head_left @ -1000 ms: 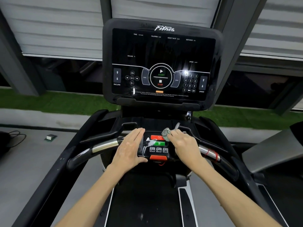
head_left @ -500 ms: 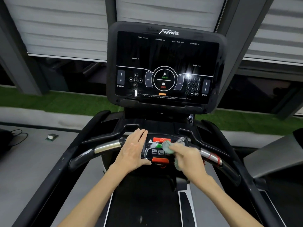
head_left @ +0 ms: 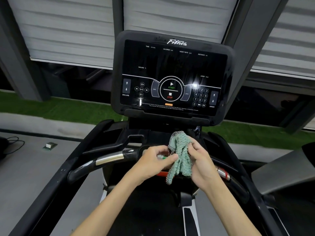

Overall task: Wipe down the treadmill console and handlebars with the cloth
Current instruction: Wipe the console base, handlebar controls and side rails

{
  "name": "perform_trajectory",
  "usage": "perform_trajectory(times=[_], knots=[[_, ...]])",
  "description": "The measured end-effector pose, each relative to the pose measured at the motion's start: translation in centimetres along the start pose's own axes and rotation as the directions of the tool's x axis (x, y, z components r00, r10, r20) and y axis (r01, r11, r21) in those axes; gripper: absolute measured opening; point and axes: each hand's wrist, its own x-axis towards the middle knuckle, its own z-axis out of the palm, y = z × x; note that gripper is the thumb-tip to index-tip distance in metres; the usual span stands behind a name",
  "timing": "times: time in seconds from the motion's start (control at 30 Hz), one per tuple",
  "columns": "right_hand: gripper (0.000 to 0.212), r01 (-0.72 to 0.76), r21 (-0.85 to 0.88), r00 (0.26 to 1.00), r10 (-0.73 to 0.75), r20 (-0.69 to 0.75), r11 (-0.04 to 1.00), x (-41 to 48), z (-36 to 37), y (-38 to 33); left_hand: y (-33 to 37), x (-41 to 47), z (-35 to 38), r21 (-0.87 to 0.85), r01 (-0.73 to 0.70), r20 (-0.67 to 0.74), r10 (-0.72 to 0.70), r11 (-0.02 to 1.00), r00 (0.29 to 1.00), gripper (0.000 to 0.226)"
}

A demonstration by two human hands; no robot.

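Observation:
A fluffy mint-green cloth (head_left: 180, 155) with a checkered edge hangs bunched between both hands, just above the small control panel in the middle of the handlebar. My right hand (head_left: 202, 160) grips the cloth from the right. My left hand (head_left: 153, 161) pinches its left edge with thumb and fingers. The black treadmill console (head_left: 172, 79) with its dark touch screen stands upright behind the hands. The left handlebar (head_left: 109, 158), black with a chrome sensor band, curves out to the left. Only a short chrome and red part of the right handlebar (head_left: 223, 172) shows past my right wrist.
Black side rails (head_left: 39, 198) run down both sides of the belt (head_left: 150, 210). A neighbouring grey machine (head_left: 286, 166) sits at the right. On the grey floor at the left lie a small box (head_left: 50, 145) and a black cable (head_left: 13, 142). Green turf and shuttered windows lie beyond.
My right hand has lifted the cloth off the control panel. My left hand has left the panel's side and taken hold of the cloth, which now hangs loose between both hands.

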Motion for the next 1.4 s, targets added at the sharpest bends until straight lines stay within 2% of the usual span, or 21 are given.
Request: perform_trajectory(times=[0.1, 0.17, 0.23, 0.33, 0.43, 0.5, 0.6, 0.7, 0.83, 0.9, 0.97, 1.0, 1.13, 1.23, 1.3, 1.4], knots=[[0.029, 0.081, -0.134, 0.996, -0.087, -0.035, 0.988, -0.2, 0.3, 0.4, 0.3, -0.1, 0.4, -0.013, -0.073, -0.07, 0.072, 0.997, 0.995, 0.019], [0.027, 0.076, -0.175, 0.992, -0.092, -0.084, 0.982, -0.3, 0.3, 0.7, 0.9, -0.2, 0.5, -0.098, -0.087, -0.156, 0.071, 0.991, 0.985, 0.015], [0.031, -0.015, -0.136, 0.997, 0.004, -0.076, 0.991, -0.6, 0.1, 1.1, 1.5, -0.2, 0.6, -0.177, -0.075, -0.207, 0.037, 0.981, 0.978, 0.014], [0.037, -0.158, -0.077, 0.984, 0.163, 0.071, 0.984, -1.4, 0.2, 1.8, 1.7, 0.0, 0.4, -0.161, -0.071, -0.29, 0.022, 0.984, 0.957, 0.013], [0.047, -0.174, -0.13, 0.972, 0.192, 0.138, 0.976, -1.8, -0.2, 2.7, 2.2, 0.2, 0.2, -0.108, -0.092, -0.366, 0.047, 0.99, 0.93, 0.011], [0.05, -0.149, -0.235, 0.979, 0.177, 0.1, 0.961, -1.7, -0.4, 2.9, 2.7, 0.3, 0.0, -0.088, -0.123, -0.391, 0.079, 0.989, 0.917, 0.01], [0.031, -0.111, -0.289, 0.994, 0.104, -0.038, 0.951, -1.1, -0.8, 2.8, 3.4, 0.3, -0.8, -0.136, -0.18, -0.325, 0.128, 0.974, 0.937, 0.011], [0.023, -0.068, -0.272, 0.99, 0.031, -0.138, 0.96, -0.3, -1.4, 2.1, 3.9, -0.1, -1.7, -0.227, -0.207, -0.172, 0.17, 0.952, 0.97, 0.02], [0.024, -0.022, -0.067, 0.988, 0.012, -0.157, 0.998, 0.4, -2.0, 0.7, 4.1, -0.8, -1.9, -0.055, -0.125, -0.019, 0.124, 0.991, 0.992, 0.041], [0.026, 0.003, -0.01, 0.991, -0.004, -0.135, 1.0, 0.6, -2.0, 0.3, 3.7, -1.0, -1.8, 0.04, -0.103, 0.051, 0.1, 0.994, 0.994, 0.037], [0.027, 0.015, 0.031, 0.991, -0.011, -0.133, 0.999, 0.8, -2.0, 0.1, 3.5, -1.2, -1.7, 0.128, -0.104, 0.096, 0.092, 0.986, 0.991, 0.019], [0.028, 0.024, 0.044, 0.991, -0.017, -0.134, 0.999, 0.9, -2.0, 0.0, 3.4, -1.3, -1.7, 0.145, -0.096, 0.093, 0.083, 0.985, 0.992, 0.011], [0.029, 0.065, 0.129, 0.995, -0.054, -0.084, 0.989, 0.9, -2.2, -1.0, 2.7, -0.9, -1.5, 0.172, -0.033, -0.011, 0.035, 0.984, 0.999, 0.024], [0.028, 0.047, 0.163, 0.999, -0.048, 0.004, 0.986, 0.7, -1.6, -1.5, 2.0, -0.2, -1.1, 0.33, -0.101, -0.095, 0.14, 0.938, 0.986, 0.027], [0.028, 0.028, 0.15, 0.998, -0.035, 0.044, 0.988, 0.6, -1.2, -1.6, 1.9, 0.2, -0.7, 0.303, -0.125, -0.098, 0.161, 0.945, 0.982, 0.035], [0.03, 0.002, 0.16, 0.998, -0.012, 0.067, 0.987, 0.5, -0.5, -1.7, 2.0, 0.7, 0.0, 0.211, -0.091, -0.064, 0.106, 0.973, 0.992, 0.039]])
